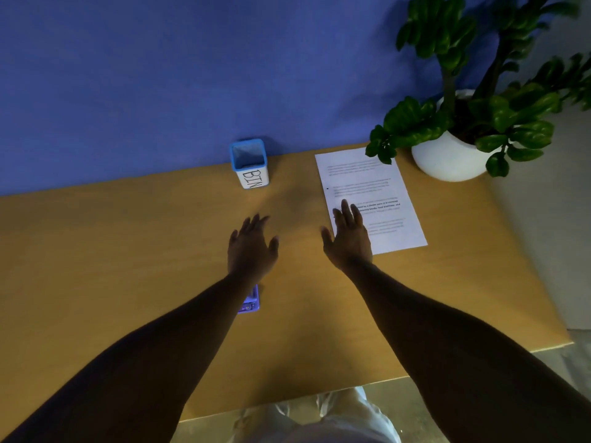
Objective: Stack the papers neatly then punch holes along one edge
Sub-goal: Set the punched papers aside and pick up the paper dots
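Plant point(473, 100) leaves overlap papers point(380, 187); bin point(250, 164) apart.

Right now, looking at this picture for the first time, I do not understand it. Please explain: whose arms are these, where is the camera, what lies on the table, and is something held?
There is no machine here. A person wears one camera on the head, looking down, so both bare arms reach in from below. The left hand is open above the wooden table and holds nothing. The right hand is open too, its fingers over the near corner of the printed papers. A small purple object, perhaps the hole punch, shows partly under the left forearm. Farther back stand a blue-rimmed box marked BIN and a potted plant.
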Action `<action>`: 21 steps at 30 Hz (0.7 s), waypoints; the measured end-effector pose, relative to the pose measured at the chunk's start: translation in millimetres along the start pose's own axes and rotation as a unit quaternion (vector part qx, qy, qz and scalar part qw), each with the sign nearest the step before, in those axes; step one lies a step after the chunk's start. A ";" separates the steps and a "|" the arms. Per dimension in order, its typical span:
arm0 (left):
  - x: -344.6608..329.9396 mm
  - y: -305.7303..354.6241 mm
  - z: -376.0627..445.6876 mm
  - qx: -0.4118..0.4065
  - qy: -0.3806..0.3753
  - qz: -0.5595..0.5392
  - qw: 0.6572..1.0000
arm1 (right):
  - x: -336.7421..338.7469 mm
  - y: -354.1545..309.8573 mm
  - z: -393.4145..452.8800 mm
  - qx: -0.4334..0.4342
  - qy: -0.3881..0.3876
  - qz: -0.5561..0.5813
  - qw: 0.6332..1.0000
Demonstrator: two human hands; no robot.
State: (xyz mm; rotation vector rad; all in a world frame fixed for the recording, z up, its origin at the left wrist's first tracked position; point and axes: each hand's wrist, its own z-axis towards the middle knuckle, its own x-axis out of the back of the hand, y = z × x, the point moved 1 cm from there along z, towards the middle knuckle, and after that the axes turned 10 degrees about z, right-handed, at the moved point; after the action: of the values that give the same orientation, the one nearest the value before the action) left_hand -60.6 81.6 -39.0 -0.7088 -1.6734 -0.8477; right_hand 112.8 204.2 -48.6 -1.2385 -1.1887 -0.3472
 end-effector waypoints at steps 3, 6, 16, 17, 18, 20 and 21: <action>0.7 -19.0 -15.8 0.010 0.001 0.001 1.000 | -11.0 -14.8 -11.8 0.020 -0.009 -0.011 1.000; 1.9 -34.6 -34.1 0.046 0.006 -0.032 0.998 | -23.9 -27.4 -25.1 0.035 -0.016 -0.016 0.999; -2.8 -63.7 -77.2 0.113 0.032 -0.085 0.989 | -60.9 -54.1 -61.1 0.067 -0.034 -0.003 0.997; -4.3 -65.6 -79.7 0.115 0.033 -0.087 0.989 | -64.6 -55.0 -64.3 0.070 -0.039 -0.003 0.997; -5.7 -67.5 -82.2 0.119 0.033 -0.090 0.988 | -68.1 -55.6 -67.6 0.072 -0.043 -0.004 0.996; -9.5 -70.6 -87.1 0.125 0.033 -0.093 0.987 | -75.1 -56.3 -74.3 0.076 -0.050 -0.005 0.996; -11.6 -71.8 -89.4 0.126 0.033 -0.093 0.987 | -78.6 -56.3 -77.5 0.077 -0.054 -0.006 0.996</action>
State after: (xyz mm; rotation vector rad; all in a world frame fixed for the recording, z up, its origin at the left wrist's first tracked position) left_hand -66.7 -33.1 -48.3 -0.3521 -1.7670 -0.7613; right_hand 76.7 88.4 -73.5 -1.1276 -1.2908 -0.1944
